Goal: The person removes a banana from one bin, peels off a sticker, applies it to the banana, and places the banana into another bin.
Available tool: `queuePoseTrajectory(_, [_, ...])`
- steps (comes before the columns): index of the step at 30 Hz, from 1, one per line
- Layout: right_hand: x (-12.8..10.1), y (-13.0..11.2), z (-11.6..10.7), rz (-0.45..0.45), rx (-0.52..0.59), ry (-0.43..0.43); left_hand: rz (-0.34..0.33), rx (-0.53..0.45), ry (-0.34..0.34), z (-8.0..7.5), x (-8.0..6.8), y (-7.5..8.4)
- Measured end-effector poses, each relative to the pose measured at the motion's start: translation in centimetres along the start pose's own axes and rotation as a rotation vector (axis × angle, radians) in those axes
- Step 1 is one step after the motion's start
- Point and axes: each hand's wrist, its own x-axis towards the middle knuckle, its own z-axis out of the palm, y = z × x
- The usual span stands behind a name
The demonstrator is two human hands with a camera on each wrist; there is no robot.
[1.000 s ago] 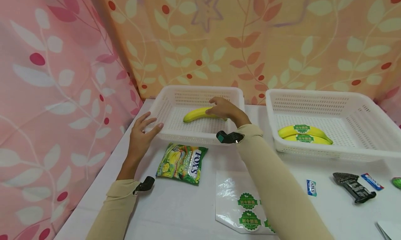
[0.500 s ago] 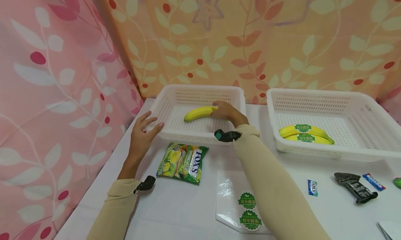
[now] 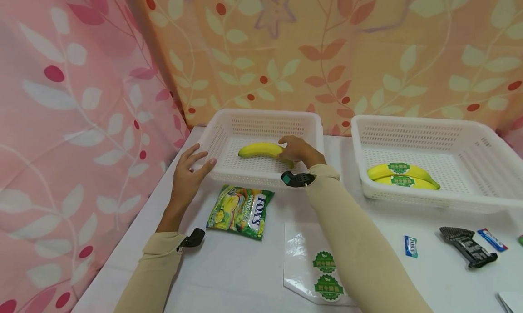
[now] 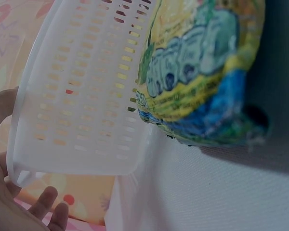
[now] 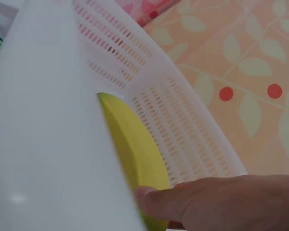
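A yellow banana (image 3: 259, 149) lies in the left white basket (image 3: 261, 177), its stem end pointing toward the front right. My right hand (image 3: 300, 150) holds the banana near that end. In the right wrist view the thumb (image 5: 154, 199) presses its near side, while the other fingers are mostly hidden behind it. At the same basket's front left corner, my left hand (image 3: 188, 179) rests with its fingers spread along the rim. A green FOX'S candy bag (image 3: 239, 211) lies on the table in front of this basket.
The right white basket (image 3: 433, 197) holds two bananas (image 3: 402, 176) with green stickers. A clear sheet of green stickers (image 3: 300, 258) lies partly under the right forearm. Small FOX'S candy (image 3: 411, 246), a black wrapper (image 3: 467, 247) and a blue-red wrapped candy (image 3: 492, 239) lie at right.
My right hand has closed in on the banana's right end and moved slightly toward me. That end of the banana has swung forward a little. The left hand stays at the basket corner.
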Motion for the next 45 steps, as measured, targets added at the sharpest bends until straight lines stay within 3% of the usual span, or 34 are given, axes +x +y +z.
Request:
queuePoseTrajectory(6, [0.4,0.2,0.3,0.051,0.046,-0.010,-0.007,-0.004,-0.006,0.0,0.0,0.1])
queuePoseTrajectory(15, [-0.3,0.0,0.1,0.011,0.126,0.007,-0.010,0.006,-0.007,-0.1,0.0,0.1])
queuePoseTrajectory(24, [-1.5,-0.2,-0.9,-0.160,0.191,0.061,-0.007,0.008,-0.009,0.0,-0.1,0.1])
queuePoseTrajectory(34, [-4.8,-0.4,-3.6,-0.326,0.230,0.121,-0.008,0.026,-0.007,-0.3,-0.1,0.1])
queuePoseTrajectory(45, [-10.4,0.9,-6.3,-0.367,0.233,0.178,0.031,0.004,0.005,-0.5,0.2,-0.4])
